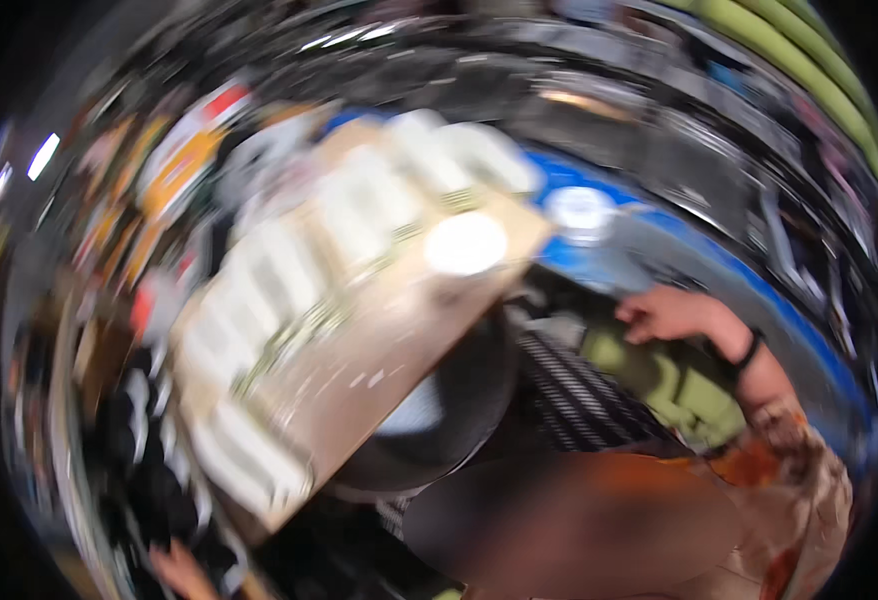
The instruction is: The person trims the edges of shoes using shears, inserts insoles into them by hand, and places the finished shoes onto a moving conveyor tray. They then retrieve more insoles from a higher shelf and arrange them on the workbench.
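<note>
The whole picture is smeared by motion. My right hand [664, 314], with a dark band at its wrist and a patterned sleeve, is held out at the right, above light-green material [674, 385]. Its fingers are loosely bent and a little apart, and I see nothing between them. Only part of my left hand [181, 572] shows at the lower left edge, beside dark items; its fingers are too blurred to read. Between the hands lies a pale tabletop [359, 385] bearing several white oblong pieces [364, 205] along its far side and a bright white disc [466, 243].
Beyond the table's right end, a white round object [580, 214] rests on a blue surface [559, 175]. A dark rounded container [474, 410] stands below the near edge. Colourful packages [184, 160] crowd the far left; light-green curved padding [809, 65] is at the upper right.
</note>
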`<state>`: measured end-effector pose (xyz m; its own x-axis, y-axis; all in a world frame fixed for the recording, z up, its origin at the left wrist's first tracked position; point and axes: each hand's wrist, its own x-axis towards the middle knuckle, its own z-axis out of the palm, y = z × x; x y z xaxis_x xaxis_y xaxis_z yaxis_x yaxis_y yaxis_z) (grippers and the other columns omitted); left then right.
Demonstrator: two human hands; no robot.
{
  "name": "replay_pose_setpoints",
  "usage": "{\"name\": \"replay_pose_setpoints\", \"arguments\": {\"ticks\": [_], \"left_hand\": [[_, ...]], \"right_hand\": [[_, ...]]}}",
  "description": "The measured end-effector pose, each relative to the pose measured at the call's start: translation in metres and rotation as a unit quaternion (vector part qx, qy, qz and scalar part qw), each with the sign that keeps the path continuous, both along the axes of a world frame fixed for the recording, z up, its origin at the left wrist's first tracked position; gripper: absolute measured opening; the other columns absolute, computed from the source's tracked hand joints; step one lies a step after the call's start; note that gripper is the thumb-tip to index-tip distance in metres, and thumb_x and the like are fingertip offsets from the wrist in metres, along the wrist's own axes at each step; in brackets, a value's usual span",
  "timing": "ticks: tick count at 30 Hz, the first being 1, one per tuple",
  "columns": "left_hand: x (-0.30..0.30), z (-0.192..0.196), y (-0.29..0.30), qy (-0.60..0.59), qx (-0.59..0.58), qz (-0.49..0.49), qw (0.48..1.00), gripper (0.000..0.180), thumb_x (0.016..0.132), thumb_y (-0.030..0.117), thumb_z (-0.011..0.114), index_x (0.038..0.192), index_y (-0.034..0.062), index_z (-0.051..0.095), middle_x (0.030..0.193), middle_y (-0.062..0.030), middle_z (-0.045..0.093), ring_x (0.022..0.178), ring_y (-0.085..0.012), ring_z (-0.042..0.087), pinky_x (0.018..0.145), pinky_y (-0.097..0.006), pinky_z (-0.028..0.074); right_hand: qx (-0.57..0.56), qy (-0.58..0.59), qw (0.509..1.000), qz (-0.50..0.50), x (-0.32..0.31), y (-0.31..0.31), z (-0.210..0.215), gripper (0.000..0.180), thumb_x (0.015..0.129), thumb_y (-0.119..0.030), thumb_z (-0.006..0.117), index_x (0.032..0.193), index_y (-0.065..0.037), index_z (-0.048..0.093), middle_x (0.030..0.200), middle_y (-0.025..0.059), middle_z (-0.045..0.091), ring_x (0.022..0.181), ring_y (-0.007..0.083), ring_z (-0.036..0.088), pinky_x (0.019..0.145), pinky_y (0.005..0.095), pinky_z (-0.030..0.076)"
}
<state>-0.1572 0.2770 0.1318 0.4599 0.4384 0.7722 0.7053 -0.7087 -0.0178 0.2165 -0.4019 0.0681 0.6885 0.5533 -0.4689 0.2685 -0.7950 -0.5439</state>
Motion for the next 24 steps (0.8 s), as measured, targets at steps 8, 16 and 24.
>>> {"name": "replay_pose_setpoints", "arguments": {"ticks": [8,16,24], "left_hand": [[0.163,-0.083,-0.282,0.265,-0.413,-0.387,0.781,0.021,0.084,0.008,0.049,0.099,-0.0036,0.059,0.089,-0.0168,0.062,0.081,-0.0295,0.059,0.076,-0.035,0.047],[0.178,-0.162,-0.364,0.313,-0.331,-0.316,0.832,0.026,0.090,0.013,0.042,0.092,-0.0048,0.060,0.081,-0.0230,0.061,0.073,-0.0376,0.058,0.064,-0.041,0.047],[0.181,-0.186,-0.349,0.324,-0.369,-0.261,0.831,0.031,0.089,0.019,0.037,0.067,0.0000,0.048,0.062,-0.0265,0.048,0.061,-0.0453,0.049,0.052,-0.049,0.037]], "right_hand": [[-0.123,-0.191,0.929,-0.292,0.018,-0.229,-0.020,0.025,0.067,-0.018,0.065,0.089,-0.007,0.063,0.086,0.0140,0.063,0.082,0.0280,0.060,0.072,0.0359,0.046],[-0.269,-0.359,0.645,-0.618,0.011,-0.429,0.001,0.039,0.076,-0.030,0.060,0.106,-0.005,0.057,0.101,0.0198,0.058,0.097,0.0347,0.055,0.084,0.0400,0.043],[-0.336,-0.272,0.734,-0.524,0.078,-0.454,-0.029,0.032,0.078,-0.027,0.050,0.092,-0.001,0.064,0.096,0.0248,0.060,0.094,0.0387,0.057,0.081,0.0431,0.045]]}}
